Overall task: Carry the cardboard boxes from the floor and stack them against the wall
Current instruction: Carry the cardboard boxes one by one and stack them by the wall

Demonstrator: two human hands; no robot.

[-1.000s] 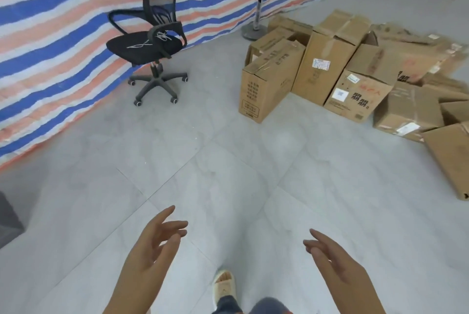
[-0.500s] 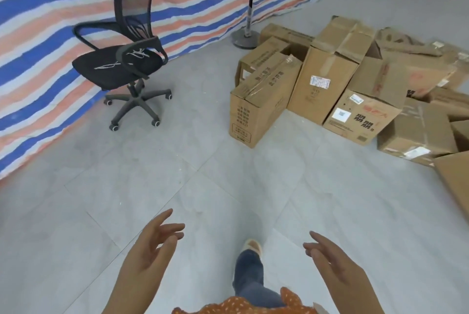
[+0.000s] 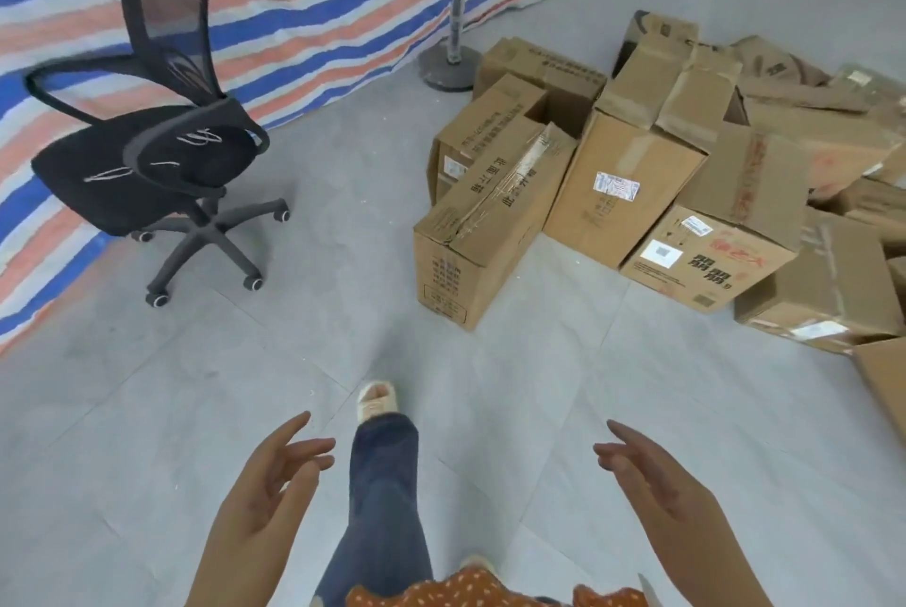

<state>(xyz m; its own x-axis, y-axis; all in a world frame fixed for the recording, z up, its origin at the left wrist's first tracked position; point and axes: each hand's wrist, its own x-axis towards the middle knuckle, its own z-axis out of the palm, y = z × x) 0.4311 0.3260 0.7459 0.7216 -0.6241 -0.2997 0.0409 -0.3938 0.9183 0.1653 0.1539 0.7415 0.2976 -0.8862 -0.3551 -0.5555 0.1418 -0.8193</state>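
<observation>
A pile of brown cardboard boxes lies on the grey tile floor at the right. Nearest me is a long taped box standing on its side. Behind it leans a tall box with a white label, and to its right a box with red and black print. More boxes and flattened cardboard spread to the far right. My left hand and my right hand hover low in front of me, palms facing each other, fingers relaxed, holding nothing. Both are well short of the boxes.
A black mesh office chair on casters stands at the left by a striped blue, orange and white tarp wall. A standing fan's pole and round base sit behind the boxes. My leg and sandal step forward between my hands.
I have walked closer to the boxes, which now look larger and nearer. My leg has swung forward. Both hands stay open and raised in the same pose.
</observation>
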